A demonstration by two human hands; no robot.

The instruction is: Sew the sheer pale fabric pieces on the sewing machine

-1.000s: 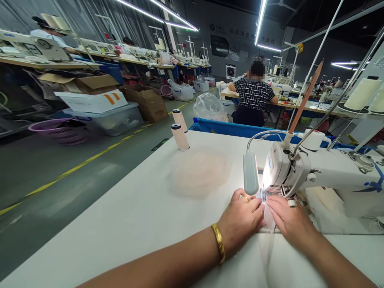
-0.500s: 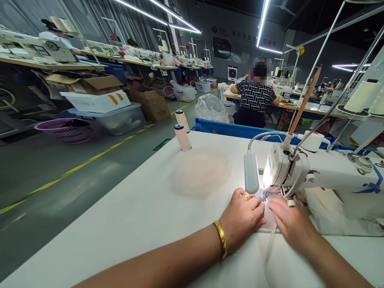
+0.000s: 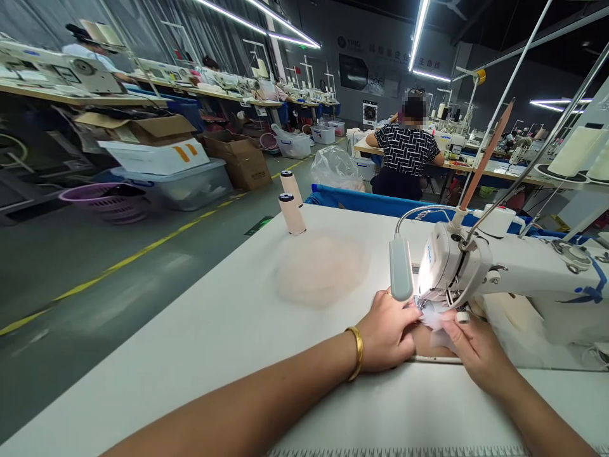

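Observation:
My left hand (image 3: 387, 330), with a gold bangle and a ring, rests on the white table (image 3: 228, 330) and pinches a small sheer fabric piece (image 3: 435, 320) just left of the needle. My right hand (image 3: 471, 346) holds the same piece from the right, directly below the head of the white sewing machine (image 3: 499, 273). The machine's lamp (image 3: 401, 266) lights the spot. A pale pink pile of sheer fabric (image 3: 321, 266) lies farther back on the table, apart from both hands.
Two thread cones (image 3: 291, 209) stand at the table's far left corner. Large white cones (image 3: 573, 152) sit on a stand at right. A person in a patterned top (image 3: 404, 152) sits at another table ahead. Boxes and bins (image 3: 157, 158) line the aisle at left.
Both hands have shifted slightly forward toward the needle. The fabric strip that trailed toward me between the hands is now bunched up under the fingers.

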